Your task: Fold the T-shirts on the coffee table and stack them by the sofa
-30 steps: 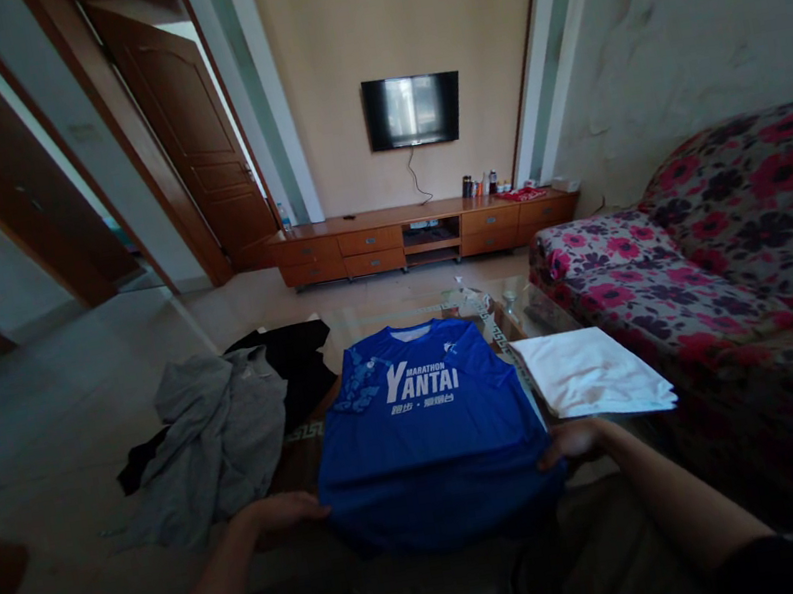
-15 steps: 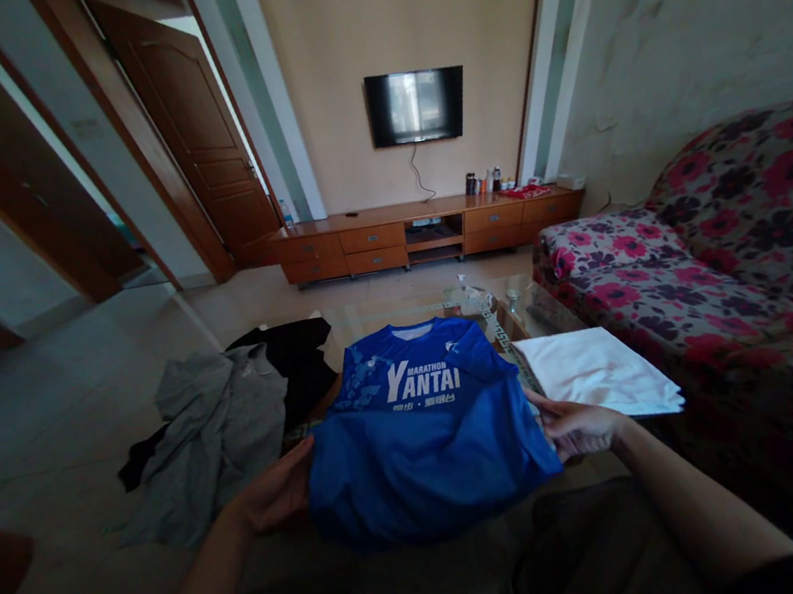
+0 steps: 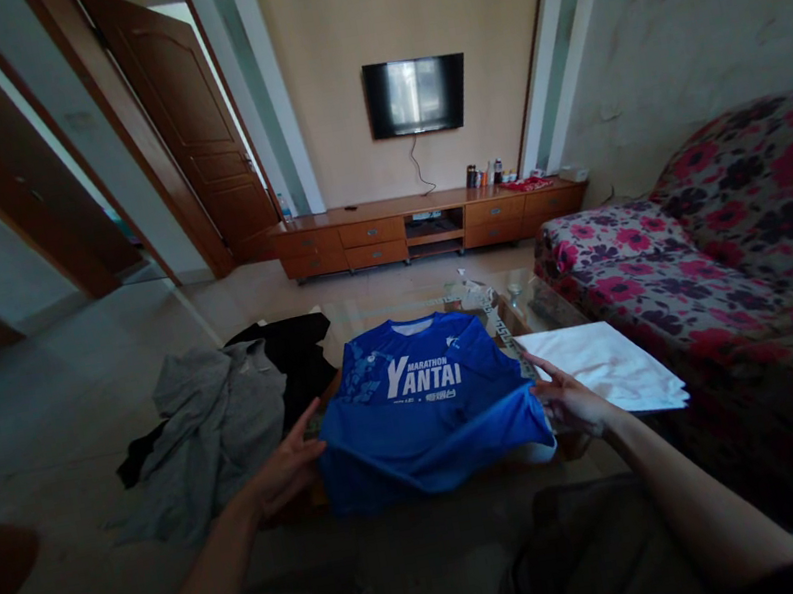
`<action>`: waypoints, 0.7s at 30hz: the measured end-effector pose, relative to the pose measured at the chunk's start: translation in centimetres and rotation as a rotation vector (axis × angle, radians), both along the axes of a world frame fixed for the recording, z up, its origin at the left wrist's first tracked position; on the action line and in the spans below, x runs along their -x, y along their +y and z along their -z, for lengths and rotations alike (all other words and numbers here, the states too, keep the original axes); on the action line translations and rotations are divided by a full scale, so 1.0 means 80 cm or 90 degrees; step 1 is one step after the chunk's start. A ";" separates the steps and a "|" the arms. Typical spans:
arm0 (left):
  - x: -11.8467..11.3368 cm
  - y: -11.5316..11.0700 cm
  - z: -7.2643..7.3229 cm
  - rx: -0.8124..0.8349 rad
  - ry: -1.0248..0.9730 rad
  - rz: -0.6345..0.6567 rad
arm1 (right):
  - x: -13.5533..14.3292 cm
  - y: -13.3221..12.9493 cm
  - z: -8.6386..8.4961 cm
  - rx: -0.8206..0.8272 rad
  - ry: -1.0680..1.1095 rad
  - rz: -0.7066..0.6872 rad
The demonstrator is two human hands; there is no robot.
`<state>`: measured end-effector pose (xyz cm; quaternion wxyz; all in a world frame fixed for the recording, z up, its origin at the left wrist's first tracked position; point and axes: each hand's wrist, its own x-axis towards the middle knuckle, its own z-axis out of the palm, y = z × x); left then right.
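Blue shirt [image 3: 431, 433] lies partly folded between left hand [image 3: 289, 469] and right hand [image 3: 574, 403].

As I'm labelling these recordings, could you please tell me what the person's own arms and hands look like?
The left hand and right hand are ungloved, with no ring or watch that I can make out. The left forearm and right forearm are bare; a dark sleeve shows at the right one's near end.

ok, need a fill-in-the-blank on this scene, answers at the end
The left hand and right hand are at opposite sides of a shirt coloured ____. The large word printed under MARATHON is ____. The folded cloth by the right hand is ____. The sofa is patterned with ____.

Missing words: blue; YANTAI; white; flowers.
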<state>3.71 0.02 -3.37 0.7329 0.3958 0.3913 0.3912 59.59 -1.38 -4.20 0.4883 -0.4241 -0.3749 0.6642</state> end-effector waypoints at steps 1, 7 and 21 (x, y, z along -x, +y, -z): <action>-0.003 0.002 -0.001 -0.012 0.013 -0.027 | 0.001 0.002 0.001 -0.010 -0.003 0.022; -0.006 0.020 0.015 -0.044 0.081 -0.109 | -0.001 0.010 0.010 -0.053 -0.041 0.130; -0.014 0.031 0.045 -0.140 0.206 -0.063 | 0.000 0.040 0.069 -0.211 -0.396 -0.021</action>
